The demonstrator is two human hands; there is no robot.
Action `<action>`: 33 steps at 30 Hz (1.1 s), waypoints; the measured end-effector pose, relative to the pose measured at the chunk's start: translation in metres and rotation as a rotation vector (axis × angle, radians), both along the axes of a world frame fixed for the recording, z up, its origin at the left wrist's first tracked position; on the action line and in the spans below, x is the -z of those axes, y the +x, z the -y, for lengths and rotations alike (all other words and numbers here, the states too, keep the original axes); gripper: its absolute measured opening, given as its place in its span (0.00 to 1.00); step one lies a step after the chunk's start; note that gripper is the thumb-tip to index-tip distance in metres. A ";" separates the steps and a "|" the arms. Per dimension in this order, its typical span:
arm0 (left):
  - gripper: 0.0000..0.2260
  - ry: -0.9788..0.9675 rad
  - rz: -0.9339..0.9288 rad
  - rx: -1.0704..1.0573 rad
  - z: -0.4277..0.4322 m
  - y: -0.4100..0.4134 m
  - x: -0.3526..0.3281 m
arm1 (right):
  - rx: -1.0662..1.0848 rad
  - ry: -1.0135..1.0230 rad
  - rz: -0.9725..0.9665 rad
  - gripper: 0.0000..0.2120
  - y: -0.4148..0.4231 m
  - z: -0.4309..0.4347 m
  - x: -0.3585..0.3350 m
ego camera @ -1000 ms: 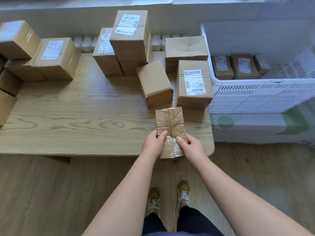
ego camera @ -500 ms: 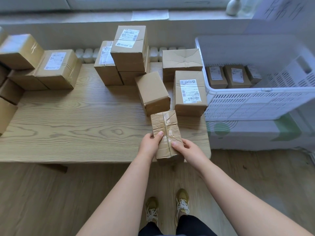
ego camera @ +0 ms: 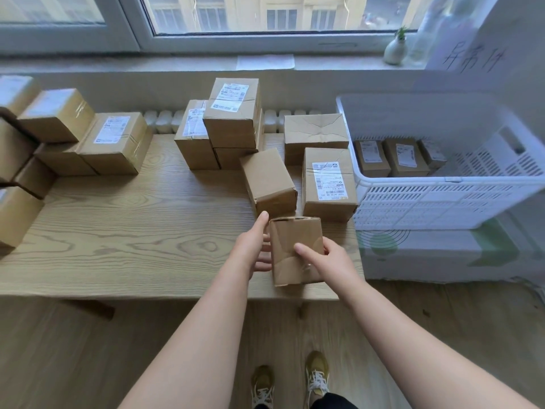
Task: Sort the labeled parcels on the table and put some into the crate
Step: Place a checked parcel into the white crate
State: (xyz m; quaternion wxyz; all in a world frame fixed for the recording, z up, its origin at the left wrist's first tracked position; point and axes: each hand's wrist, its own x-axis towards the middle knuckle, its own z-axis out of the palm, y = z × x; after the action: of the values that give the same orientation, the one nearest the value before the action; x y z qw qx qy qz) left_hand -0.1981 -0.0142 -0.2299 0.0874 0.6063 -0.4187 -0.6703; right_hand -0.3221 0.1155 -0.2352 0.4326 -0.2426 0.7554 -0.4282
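Note:
A small taped cardboard parcel (ego camera: 295, 246) stands on end near the front right edge of the wooden table (ego camera: 118, 231), no label showing on the face toward me. My left hand (ego camera: 253, 246) holds its left side, thumb up along the edge. My right hand (ego camera: 324, 258) grips its right side, thumb across the front. Just behind it lie a plain brown parcel (ego camera: 269, 181) and a labeled parcel (ego camera: 327, 181). The white plastic crate (ego camera: 442, 199) stands to the right with three labeled parcels (ego camera: 404, 156) inside.
A stack of labeled parcels (ego camera: 230, 125) and a creased box (ego camera: 314, 131) stand at the back of the table. More parcels (ego camera: 112, 143) pile up on the left side. The crate rests on a white box (ego camera: 442, 255). A windowsill with a small vase (ego camera: 395, 50) runs behind.
The parcel, lying flat with its taped seam up, has been tipped upright on the table between both hands. The view has tilted up toward the window.

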 end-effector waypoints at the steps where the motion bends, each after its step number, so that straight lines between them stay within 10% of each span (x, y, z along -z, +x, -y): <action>1: 0.30 -0.013 -0.007 0.001 0.000 -0.002 -0.001 | 0.012 0.014 -0.020 0.11 -0.001 0.003 -0.001; 22: 0.10 -0.337 -0.006 0.249 -0.028 -0.006 0.025 | -0.062 0.111 -0.106 0.16 -0.009 0.012 0.015; 29: 0.19 -0.306 0.019 0.261 -0.027 -0.007 0.022 | -0.048 0.101 -0.073 0.12 -0.008 0.010 0.011; 33: 0.50 -0.259 0.020 0.235 -0.024 -0.004 0.029 | 0.009 0.114 0.085 0.11 -0.006 0.009 0.005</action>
State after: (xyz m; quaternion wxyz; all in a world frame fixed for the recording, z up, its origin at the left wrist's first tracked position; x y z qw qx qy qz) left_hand -0.2024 0.0100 -0.2593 0.0815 0.5437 -0.5704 -0.6103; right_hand -0.3285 0.1060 -0.2403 0.4753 -0.1957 0.7607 -0.3964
